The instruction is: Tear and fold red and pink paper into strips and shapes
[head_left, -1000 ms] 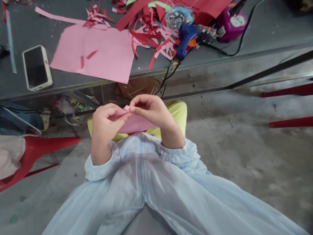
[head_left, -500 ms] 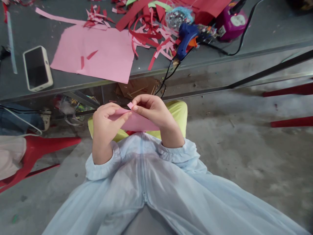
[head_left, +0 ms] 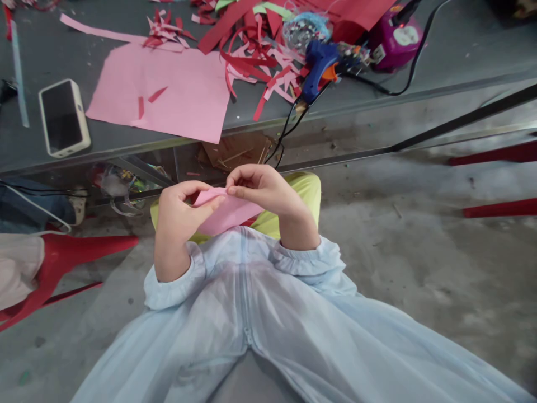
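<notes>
Over my lap, a piece of pink paper [head_left: 229,212] is held between both hands, its upper edge bent or folded over. My left hand [head_left: 178,210] pinches that edge between thumb and fingers on the left. Close beside it, my right hand [head_left: 262,190] grips the same edge with thumb and forefinger. The fingertips of the two hands are almost together. Part of the paper's left side is hidden behind my left hand.
On the grey table [head_left: 335,106] lie a larger pink sheet [head_left: 184,84], a phone [head_left: 64,118], red and pink paper strips [head_left: 255,61], a blue glue gun [head_left: 319,70] with a dangling cord and a purple box [head_left: 394,42]. A red stool [head_left: 71,252] stands left.
A small pink flap that stood up by my right fingertips no longer shows. The paper's lower part has swung slightly left, and my right hand has shifted a little right.
</notes>
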`<action>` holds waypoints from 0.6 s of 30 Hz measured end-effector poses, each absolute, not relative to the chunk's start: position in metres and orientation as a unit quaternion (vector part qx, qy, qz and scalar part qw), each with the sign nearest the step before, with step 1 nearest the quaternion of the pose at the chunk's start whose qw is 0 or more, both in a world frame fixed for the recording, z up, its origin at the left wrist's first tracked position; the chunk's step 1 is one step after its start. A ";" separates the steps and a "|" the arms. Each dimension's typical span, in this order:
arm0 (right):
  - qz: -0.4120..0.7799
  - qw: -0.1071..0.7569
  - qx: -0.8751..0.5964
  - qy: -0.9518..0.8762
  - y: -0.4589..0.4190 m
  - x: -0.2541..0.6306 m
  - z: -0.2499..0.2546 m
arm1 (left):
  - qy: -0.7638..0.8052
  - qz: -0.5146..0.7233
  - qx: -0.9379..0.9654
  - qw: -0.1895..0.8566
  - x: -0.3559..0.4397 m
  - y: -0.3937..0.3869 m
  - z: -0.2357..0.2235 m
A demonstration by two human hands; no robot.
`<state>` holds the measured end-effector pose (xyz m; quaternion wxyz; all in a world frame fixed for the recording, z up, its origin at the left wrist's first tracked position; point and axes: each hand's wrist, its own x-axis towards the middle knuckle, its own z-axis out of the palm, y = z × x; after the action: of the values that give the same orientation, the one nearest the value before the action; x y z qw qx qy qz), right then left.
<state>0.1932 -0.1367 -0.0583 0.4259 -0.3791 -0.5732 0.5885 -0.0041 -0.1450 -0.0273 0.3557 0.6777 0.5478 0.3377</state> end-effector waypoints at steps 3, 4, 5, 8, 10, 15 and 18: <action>0.586 0.424 -0.370 -0.583 -0.137 0.192 -0.060 | 0.536 0.318 0.692 0.366 -0.003 -0.145 -0.029; 0.586 0.425 -0.369 -0.583 -0.137 0.191 -0.061 | 0.535 0.316 0.694 0.363 -0.003 -0.145 -0.029; 0.585 0.428 -0.370 -0.582 -0.137 0.191 -0.061 | 0.536 0.317 0.695 0.359 -0.003 -0.145 -0.030; 0.585 0.444 -0.370 -0.569 -0.137 0.188 -0.064 | 0.535 0.335 0.690 0.354 -0.001 -0.147 -0.031; 0.587 0.459 -0.369 -0.555 -0.136 0.185 -0.066 | 0.531 0.351 0.683 0.358 -0.001 -0.148 -0.031; 0.596 0.480 -0.363 -0.532 -0.136 0.181 -0.068 | 0.531 0.368 0.669 0.368 0.001 -0.148 -0.031; 0.606 0.484 -0.357 -0.520 -0.137 0.181 -0.068 | 0.529 0.370 0.666 0.374 0.000 -0.148 -0.031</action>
<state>0.1811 -0.1368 -0.0685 0.4844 -0.3573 -0.5201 0.6060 0.0005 -0.1477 -0.0306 0.3745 0.6657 0.5286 0.3704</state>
